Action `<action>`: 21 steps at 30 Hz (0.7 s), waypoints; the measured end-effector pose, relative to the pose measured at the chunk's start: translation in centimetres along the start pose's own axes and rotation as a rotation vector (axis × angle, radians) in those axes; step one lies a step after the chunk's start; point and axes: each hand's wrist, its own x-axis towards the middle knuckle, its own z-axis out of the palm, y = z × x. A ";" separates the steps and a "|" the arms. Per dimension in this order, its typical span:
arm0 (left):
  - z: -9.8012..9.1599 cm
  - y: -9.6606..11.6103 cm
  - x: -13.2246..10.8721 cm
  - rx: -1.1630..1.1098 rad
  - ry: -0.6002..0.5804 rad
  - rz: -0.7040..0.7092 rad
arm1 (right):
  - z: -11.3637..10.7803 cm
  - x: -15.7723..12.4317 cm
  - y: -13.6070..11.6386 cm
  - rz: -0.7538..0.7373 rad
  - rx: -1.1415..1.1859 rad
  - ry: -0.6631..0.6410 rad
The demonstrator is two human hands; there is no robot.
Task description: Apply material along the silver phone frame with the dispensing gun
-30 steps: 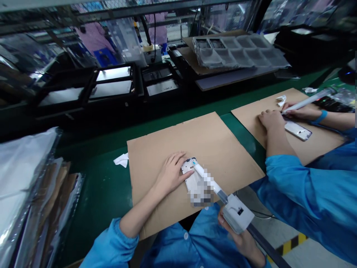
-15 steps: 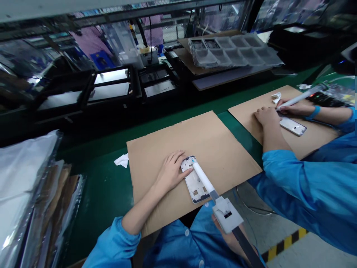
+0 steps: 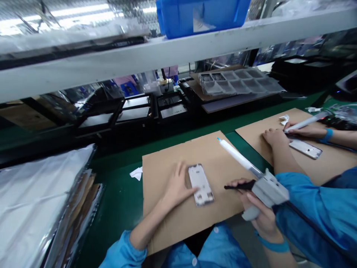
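Observation:
A silver phone frame lies flat on a brown cardboard sheet. My left hand is beside its left edge, fingers spread and slightly blurred, with the thumb at the frame's lower part. To the right, my right hand is wrapped round a grey dispensing tool with a long white tube and blue tip. The tip points up and left, apart from the frame. A thin black tweezer-like item also sticks out from my right hand toward the frame.
At the right, another person's hands work with a white tube over a second phone frame. Wrapped sheets are stacked at left. Black trays and a clear compartment tray stand behind. A shelf crosses above.
My right hand has moved right and up, taking the tool's tip off the frame. The thin black item now shows. My left fingers have come away from the frame's upper edge. The view has tilted upward.

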 end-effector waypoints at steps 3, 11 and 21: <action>-0.8 -1.6 0.2 0.021 0.239 -0.171 | 1.3 -6.2 1.0 0.028 0.239 -0.058; -0.8 -2.3 -4.9 0.188 0.010 -0.006 | 11.4 -30.8 3.8 0.311 0.658 -0.240; -10.0 4.2 -15.3 -0.002 -0.183 -0.002 | 6.6 -31.5 7.3 0.421 0.356 -0.482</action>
